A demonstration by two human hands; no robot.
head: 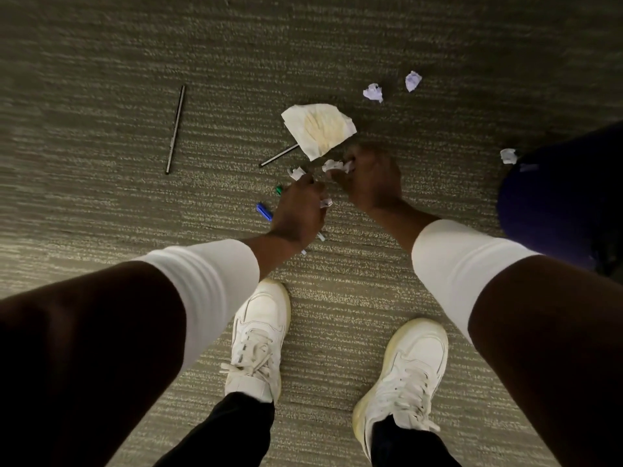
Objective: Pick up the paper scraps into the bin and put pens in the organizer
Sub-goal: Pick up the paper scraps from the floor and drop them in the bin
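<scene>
Both hands are down at the carpet scooping scraps: left hand (298, 203) pinches paper bits (296, 172), right hand (367, 176) is bunched around crumpled scraps (337, 165). Stained napkin (318, 128) sits just past the right fingers, probably next, pens after.

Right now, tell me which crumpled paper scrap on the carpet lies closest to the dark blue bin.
The small white crumpled scrap at the dark blue bin rim; the two pale lilac balls lie farther away.

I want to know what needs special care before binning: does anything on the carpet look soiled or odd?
Yes: the flat napkin just beyond the right hand has a yellowish stain across its middle, unlike the clean crumpled scraps farther off. It also partly covers a black pen.
</scene>
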